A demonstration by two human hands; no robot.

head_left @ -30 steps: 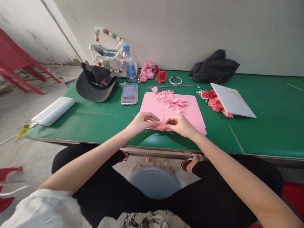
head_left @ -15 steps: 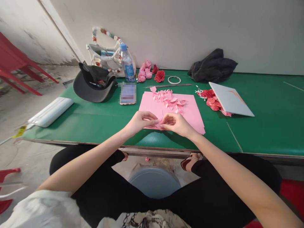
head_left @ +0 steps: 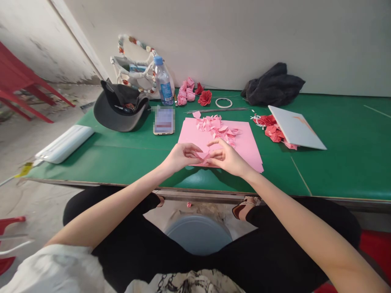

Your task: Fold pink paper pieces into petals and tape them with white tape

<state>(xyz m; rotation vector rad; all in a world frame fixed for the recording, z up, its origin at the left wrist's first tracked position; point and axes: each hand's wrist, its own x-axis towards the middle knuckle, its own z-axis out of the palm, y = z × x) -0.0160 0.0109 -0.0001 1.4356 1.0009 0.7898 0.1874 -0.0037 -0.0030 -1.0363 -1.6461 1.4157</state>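
Between my two hands is a small folded piece of pink paper [head_left: 203, 156], held over the front edge of the pink sheets [head_left: 247, 143]. My left hand [head_left: 184, 155] pinches its left side. On the right side, my right hand [head_left: 222, 156] grips it low down, with the index finger lifted off and curved above. Several small folded pink pieces [head_left: 216, 126] lie in a cluster on the sheets just beyond my hands. One flat pink piece [head_left: 196, 114] rests at the sheets' back edge.
Behind the sheets lie thin wires [head_left: 218, 110], a white ring [head_left: 224, 103] and red paper flowers [head_left: 205, 97]. To the left are a phone [head_left: 164, 120], bottle [head_left: 165, 83] and cap [head_left: 120, 106]. A white board [head_left: 297, 128] leans over red flowers at right.
My right index finger has lifted away from the paper. The small pink piece now shows more of its surface between my hands. My left hand has barely moved.
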